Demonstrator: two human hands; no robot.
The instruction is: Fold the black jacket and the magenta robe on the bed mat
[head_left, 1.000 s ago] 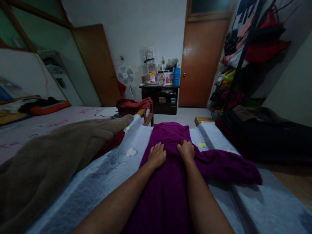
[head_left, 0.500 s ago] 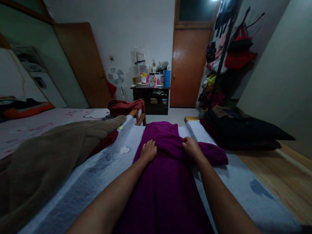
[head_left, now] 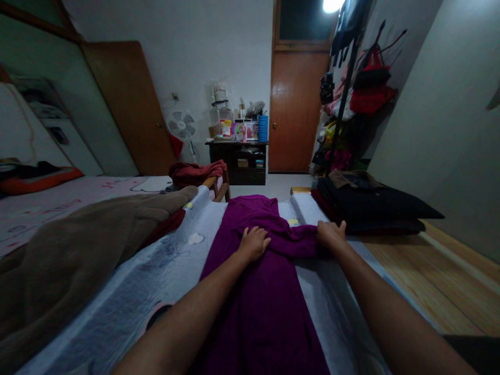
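The purple garment (head_left: 261, 312), taken here as the landmark, lay lengthwise on a pale blue sheet (head_left: 164, 271), with a sleeve (head_left: 297, 241) extended from its right side. The left hand (head_left: 254, 244) rested palm down on the upper part of the garment, its fingers slightly spread. The right hand (head_left: 331, 234), to the right of the garment's body, pinched the outer end of the sleeve. A folded dark stack of clothes (head_left: 375, 203) stood to the right of the garment, just beyond the right hand; a wooden surface (head_left: 414, 265) showed farther right. To the garment's left, apart from it, lay a brown blanket (head_left: 97, 234). Beyond the garment's far end, toward the left, was a reddish cloth (head_left: 199, 171); well beyond it stood a dark cabinet (head_left: 222, 156).
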